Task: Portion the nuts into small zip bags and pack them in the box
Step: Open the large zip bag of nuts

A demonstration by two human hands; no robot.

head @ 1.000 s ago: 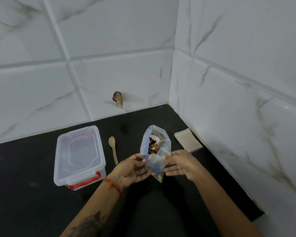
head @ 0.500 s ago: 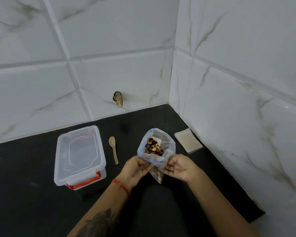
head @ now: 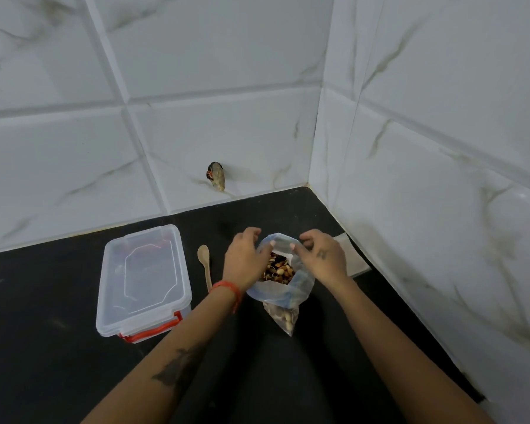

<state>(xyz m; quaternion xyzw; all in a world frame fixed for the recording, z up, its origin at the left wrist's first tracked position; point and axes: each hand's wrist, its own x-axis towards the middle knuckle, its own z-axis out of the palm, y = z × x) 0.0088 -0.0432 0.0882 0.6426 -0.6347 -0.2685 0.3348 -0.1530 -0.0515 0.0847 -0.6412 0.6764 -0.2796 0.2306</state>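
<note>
Both hands pinch the far rim of the open bag of nuts: left hand leftward, right hand rightward. Walls close right; counter lies open near-left.

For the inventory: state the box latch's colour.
Red latch on the clear box, head view.

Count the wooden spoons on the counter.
1: a wooden spoon lies between the lidded box and the left hand; its handle end is hidden behind that wrist.
</note>
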